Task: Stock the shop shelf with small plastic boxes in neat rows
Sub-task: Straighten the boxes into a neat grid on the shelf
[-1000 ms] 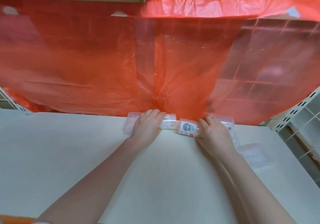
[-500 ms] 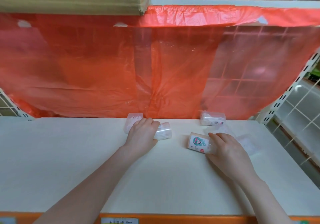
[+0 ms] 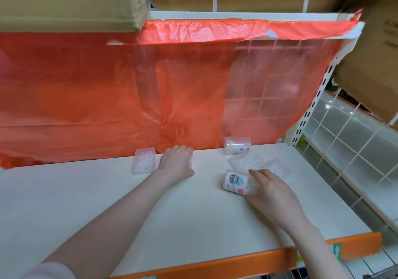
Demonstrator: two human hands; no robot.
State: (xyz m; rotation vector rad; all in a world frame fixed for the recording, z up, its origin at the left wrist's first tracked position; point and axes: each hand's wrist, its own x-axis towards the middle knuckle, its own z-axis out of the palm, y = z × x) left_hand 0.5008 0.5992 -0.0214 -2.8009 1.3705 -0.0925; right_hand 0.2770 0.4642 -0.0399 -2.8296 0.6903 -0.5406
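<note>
My left hand (image 3: 177,162) covers a clear box; my right hand (image 3: 271,189) grips the labelled box (image 3: 235,181) at its three o'clock.

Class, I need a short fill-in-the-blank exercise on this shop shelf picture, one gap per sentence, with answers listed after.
1. The thin plastic sheet hanging behind the white shelf is coloured ____.
2. The small clear plastic box with the cartoon label is touched by the person's ____ hand.
3. The left hand rests on another small box, close to the ____ edge of the shelf.

Answers: red; right; back
</note>
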